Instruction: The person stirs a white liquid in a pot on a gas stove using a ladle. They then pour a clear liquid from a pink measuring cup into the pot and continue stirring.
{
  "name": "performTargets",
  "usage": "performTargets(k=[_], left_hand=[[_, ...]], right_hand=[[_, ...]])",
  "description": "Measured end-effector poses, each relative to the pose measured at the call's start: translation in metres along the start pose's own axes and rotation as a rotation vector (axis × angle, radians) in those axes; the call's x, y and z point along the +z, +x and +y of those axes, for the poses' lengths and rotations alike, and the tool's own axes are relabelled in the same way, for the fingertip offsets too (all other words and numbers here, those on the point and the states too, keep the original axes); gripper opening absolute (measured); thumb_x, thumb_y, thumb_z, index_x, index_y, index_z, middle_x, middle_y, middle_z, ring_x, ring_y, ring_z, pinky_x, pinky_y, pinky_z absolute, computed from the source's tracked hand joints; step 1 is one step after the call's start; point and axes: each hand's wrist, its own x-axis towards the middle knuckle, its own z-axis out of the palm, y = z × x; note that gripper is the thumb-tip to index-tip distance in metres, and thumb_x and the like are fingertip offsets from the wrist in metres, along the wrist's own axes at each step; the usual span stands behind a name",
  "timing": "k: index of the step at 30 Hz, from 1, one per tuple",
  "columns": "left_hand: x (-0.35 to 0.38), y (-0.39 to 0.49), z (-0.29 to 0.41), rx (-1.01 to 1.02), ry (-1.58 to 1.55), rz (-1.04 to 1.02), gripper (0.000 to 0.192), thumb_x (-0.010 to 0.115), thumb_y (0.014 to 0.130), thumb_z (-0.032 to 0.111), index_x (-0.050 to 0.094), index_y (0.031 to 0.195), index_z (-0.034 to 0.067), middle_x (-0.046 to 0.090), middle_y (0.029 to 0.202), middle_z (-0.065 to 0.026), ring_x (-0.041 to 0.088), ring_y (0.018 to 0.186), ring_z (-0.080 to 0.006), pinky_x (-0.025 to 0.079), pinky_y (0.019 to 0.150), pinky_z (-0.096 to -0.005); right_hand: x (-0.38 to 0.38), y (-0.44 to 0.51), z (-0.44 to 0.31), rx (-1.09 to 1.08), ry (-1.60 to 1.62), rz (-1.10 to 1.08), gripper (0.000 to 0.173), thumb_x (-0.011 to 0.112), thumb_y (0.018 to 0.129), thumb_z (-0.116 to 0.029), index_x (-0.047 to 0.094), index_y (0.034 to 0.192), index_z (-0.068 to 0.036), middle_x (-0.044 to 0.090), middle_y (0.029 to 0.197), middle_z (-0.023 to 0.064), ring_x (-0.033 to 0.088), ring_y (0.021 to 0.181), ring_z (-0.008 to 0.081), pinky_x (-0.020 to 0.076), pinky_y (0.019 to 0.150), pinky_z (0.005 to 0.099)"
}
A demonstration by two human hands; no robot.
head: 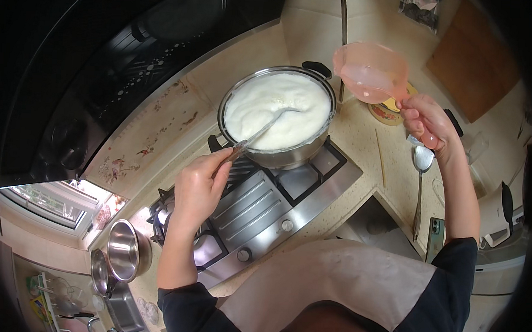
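A large stainless steel pot (288,157) stands on the far right burner of the gas hob (255,205). White frothy liquid (255,103) fills it nearly to the rim. My left hand (200,185) grips the handle of a metal spoon or ladle (267,127), whose head dips into the froth and is partly hidden. To the right of the pot, my right hand (426,117) holds a translucent pink plastic scoop (370,72) by its handle, raised above the counter. A little white residue seems to cling inside the scoop.
Behind the scoop sits a yellow tin (384,112). A wooden stick (381,157), a large metal spoon (421,173) and a phone (435,238) lie on the right counter. Steel bowls (123,251) stand left of the hob near the sink (126,309). A black range hood (132,71) overhangs the upper left.
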Motion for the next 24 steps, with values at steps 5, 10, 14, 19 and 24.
performTargets(k=[5,10,14,19,24], left_hand=[[0.009,0.011,-0.019,-0.117,0.022,-0.02,0.022,0.062,0.089,0.017,0.068,0.107,0.005,0.068,0.088,-0.0192,0.065,0.078,-0.0358,0.052,0.068,-0.0397],[0.011,0.024,-0.033,-0.174,0.033,0.023,0.022,0.062,0.09,0.016,0.069,0.106,0.003,0.066,0.078,-0.0224,0.066,0.072,-0.0369,0.051,0.065,-0.0388],[0.009,0.034,-0.039,-0.143,-0.062,0.127,0.024,0.061,0.092,0.016,0.067,0.108,0.0,0.067,0.079,-0.0231,0.067,0.07,-0.0311,0.051,0.066,-0.0347],[0.015,0.049,-0.04,-0.171,-0.217,0.107,0.025,0.063,0.091,0.015,0.067,0.111,-0.001,0.07,0.083,-0.0128,0.064,0.072,-0.0154,0.05,0.068,-0.0286],[0.013,0.043,-0.024,-0.226,-0.352,-0.008,0.025,0.063,0.092,0.013,0.067,0.111,-0.002,0.069,0.084,-0.0078,0.061,0.077,-0.0098,0.049,0.07,-0.0252]], right_hand=[[0.002,0.003,0.004,0.028,0.027,0.006,0.01,0.05,0.092,-0.008,0.051,0.088,0.002,0.042,0.063,-0.0041,0.038,0.046,0.0022,0.0277,0.037,0.0159],[0.002,0.007,0.008,0.033,0.04,0.02,0.011,0.05,0.093,-0.009,0.051,0.091,0.003,0.042,0.062,-0.0046,0.036,0.044,0.0021,0.0266,0.035,0.0163],[0.004,0.007,0.006,0.039,0.02,-0.043,0.011,0.048,0.093,-0.009,0.051,0.089,0.001,0.041,0.064,-0.005,0.036,0.048,0.0019,0.0262,0.038,0.0165],[0.005,0.012,0.007,0.044,0.014,-0.037,0.011,0.048,0.093,-0.009,0.05,0.09,0.001,0.041,0.064,-0.0053,0.036,0.048,0.0017,0.026,0.038,0.0167],[0.005,0.009,0.007,0.046,-0.001,-0.039,0.01,0.047,0.093,-0.009,0.05,0.09,0.0,0.04,0.064,-0.0056,0.036,0.047,0.0017,0.0253,0.038,0.017]])
